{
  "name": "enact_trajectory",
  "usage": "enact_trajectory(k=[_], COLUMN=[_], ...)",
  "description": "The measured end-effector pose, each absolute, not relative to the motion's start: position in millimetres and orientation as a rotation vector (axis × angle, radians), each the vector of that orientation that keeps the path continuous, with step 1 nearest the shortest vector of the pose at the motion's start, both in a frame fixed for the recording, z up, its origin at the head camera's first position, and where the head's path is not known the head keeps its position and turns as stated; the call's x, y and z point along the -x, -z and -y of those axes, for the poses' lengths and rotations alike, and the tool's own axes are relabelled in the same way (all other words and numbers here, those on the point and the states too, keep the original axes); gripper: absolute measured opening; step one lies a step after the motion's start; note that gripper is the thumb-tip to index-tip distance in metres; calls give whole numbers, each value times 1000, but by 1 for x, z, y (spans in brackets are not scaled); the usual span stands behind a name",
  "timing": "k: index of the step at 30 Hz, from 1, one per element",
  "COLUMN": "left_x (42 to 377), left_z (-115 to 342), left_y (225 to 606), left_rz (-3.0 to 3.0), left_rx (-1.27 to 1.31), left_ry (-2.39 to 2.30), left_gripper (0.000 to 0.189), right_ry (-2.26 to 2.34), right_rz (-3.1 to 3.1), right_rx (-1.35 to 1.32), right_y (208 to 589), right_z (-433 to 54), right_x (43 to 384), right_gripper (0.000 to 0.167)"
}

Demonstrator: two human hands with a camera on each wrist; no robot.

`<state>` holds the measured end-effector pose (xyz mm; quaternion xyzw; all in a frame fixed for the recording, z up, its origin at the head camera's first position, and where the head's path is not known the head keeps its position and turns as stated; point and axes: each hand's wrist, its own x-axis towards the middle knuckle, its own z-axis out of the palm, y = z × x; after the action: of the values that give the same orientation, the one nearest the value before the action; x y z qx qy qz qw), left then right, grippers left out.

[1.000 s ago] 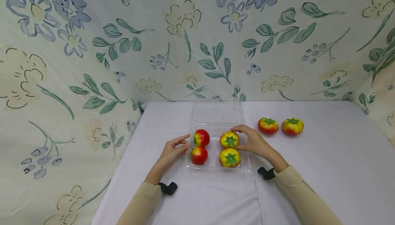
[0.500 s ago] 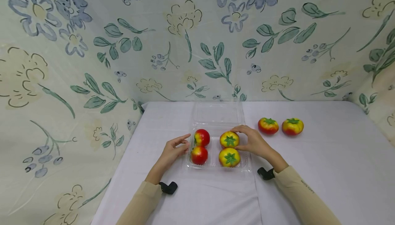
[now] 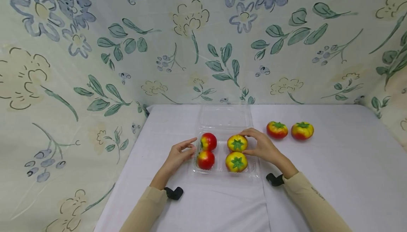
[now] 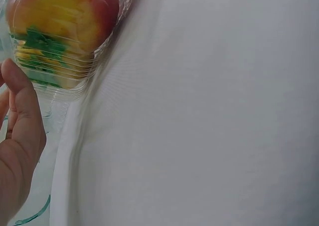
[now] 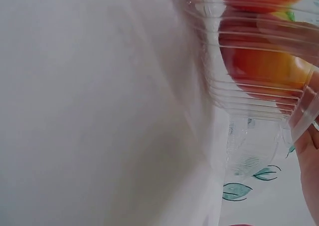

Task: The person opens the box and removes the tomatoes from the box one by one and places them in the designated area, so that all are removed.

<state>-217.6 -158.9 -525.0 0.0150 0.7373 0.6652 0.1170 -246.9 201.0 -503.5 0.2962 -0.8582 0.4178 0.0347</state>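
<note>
A clear plastic clamshell box (image 3: pixel 221 172) lies on the table with its lid (image 3: pixel 225 116) folded back. Two tomatoes, red and yellow with green leafy tops, sit tipped on their sides in its left half, the nearer tomato (image 3: pixel 206 160) in front. On the right, a near tomato (image 3: pixel 236 162) and a far tomato (image 3: pixel 237 143) have their green tops up. My right hand (image 3: pixel 264 150) holds the far right tomato between thumb and fingers, inside the box wall. My left hand (image 3: pixel 178 156) is at the box's left side, fingers loosely bent, fingertips right at the wall (image 4: pixel 60 89).
Two more tomatoes stand on the table right of the box, a left one (image 3: pixel 277 130) and a right one (image 3: pixel 302 131). A white cloth (image 3: pixel 178 119) covers the table, and a floral curtain (image 3: pixel 178 48) hangs behind it.
</note>
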Motion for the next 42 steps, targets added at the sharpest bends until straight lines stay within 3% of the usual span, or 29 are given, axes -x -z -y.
enact_trajectory(k=[20, 30, 42], left_x=[218, 217, 211], left_z=[159, 159, 157], left_y=[525, 524, 502], left_rz=[-2153, -2154, -2137], left_rx=[-31, -22, -43], left_ry=[-1923, -1942, -1893], left_gripper=[45, 44, 45], right_ry=[-1403, -1587, -1770], right_rz=[2499, 2488, 2422], right_rx=[-915, -902, -859], right_y=[496, 461, 490], right_z=[-204, -197, -210], right_x=[242, 224, 237], right_gripper=[65, 58, 62])
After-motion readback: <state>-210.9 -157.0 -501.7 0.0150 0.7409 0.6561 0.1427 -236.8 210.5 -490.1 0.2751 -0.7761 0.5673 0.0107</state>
